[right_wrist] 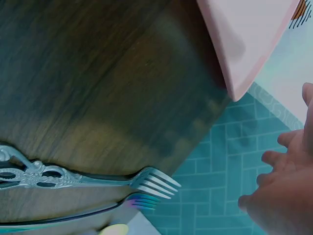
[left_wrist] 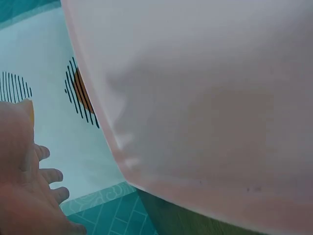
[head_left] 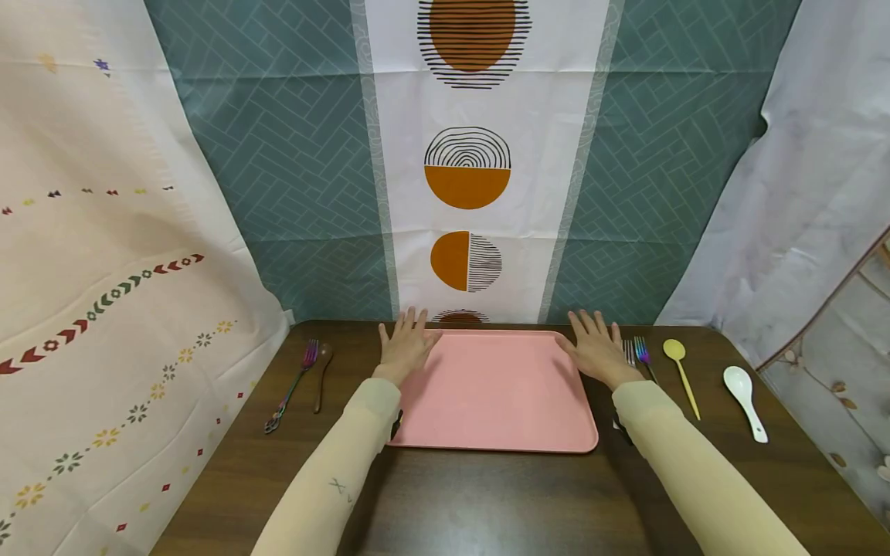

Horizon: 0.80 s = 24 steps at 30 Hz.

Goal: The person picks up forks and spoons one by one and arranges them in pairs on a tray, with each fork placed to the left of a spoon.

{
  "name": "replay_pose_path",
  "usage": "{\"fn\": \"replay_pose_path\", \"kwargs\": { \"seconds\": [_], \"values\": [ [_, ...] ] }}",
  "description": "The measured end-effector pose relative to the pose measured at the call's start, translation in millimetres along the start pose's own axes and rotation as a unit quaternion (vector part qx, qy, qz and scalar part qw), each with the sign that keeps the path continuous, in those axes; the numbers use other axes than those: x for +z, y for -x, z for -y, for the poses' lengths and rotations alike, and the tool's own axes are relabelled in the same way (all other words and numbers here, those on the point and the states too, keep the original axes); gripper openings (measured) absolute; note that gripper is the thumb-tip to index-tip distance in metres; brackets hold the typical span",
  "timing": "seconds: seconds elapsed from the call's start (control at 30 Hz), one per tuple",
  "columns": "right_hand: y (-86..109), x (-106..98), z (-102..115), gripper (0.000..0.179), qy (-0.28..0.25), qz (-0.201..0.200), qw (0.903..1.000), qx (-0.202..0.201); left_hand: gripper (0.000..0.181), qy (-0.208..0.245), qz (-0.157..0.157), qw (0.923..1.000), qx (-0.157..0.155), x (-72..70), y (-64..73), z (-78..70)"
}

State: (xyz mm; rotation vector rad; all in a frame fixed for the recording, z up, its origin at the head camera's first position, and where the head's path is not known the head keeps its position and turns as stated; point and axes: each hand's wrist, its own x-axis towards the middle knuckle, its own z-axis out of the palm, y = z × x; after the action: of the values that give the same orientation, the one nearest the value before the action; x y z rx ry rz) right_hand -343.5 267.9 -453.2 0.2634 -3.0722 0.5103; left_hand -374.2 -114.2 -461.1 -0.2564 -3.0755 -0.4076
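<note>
A pink rectangular tray (head_left: pixel 494 394) lies flat on the dark wooden table. My left hand (head_left: pixel 403 351) is spread over its far left corner, fingers straight and holding nothing. At the far right corner my right hand (head_left: pixel 598 351) is spread likewise, also holding nothing. In the left wrist view, the left hand (left_wrist: pixel 22 171) appears apart from the tray (left_wrist: pixel 195 122), and a shadow falls on the tray. In the right wrist view, the right hand (right_wrist: pixel 288 181) appears off the table, near the tray's corner (right_wrist: pixel 237 73). Close to this hand lies a silver fork (right_wrist: pixel 98 181) with an ornate handle.
On the left lie a rainbow-coloured fork (head_left: pixel 295 390) and a wooden spoon (head_left: pixel 323 374). Beyond the right arm are another rainbow fork (head_left: pixel 642 351), a yellow spoon (head_left: pixel 681 367) and a white soup spoon (head_left: pixel 742 394). Patterned cloth (head_left: pixel 313 154) hangs behind the table.
</note>
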Motion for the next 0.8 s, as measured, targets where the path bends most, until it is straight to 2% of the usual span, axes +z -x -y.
{"fn": "replay_pose_path", "kwargs": {
  "seconds": [0.27, 0.63, 0.8],
  "values": [
    [4.3, -0.9, -4.8, 0.078, -0.002, -0.01, 0.9999, 0.004, 0.074, 0.008, -0.001, 1.0, -0.003, -2.4, 3.3, 9.4],
    [1.4, 9.4, -25.7, 0.078, 0.01, -0.011, 0.9999, 0.004, 0.072, 0.016, -0.015, 0.9998, 0.002, -10.5, 17.0, 20.7],
    [7.0, 2.8, -20.4, 0.08, 0.01, -0.007, 0.9998, 0.015, 0.071, 0.008, -0.015, 0.9999, -0.003, -10.7, 18.8, 28.5]
  ]
}}
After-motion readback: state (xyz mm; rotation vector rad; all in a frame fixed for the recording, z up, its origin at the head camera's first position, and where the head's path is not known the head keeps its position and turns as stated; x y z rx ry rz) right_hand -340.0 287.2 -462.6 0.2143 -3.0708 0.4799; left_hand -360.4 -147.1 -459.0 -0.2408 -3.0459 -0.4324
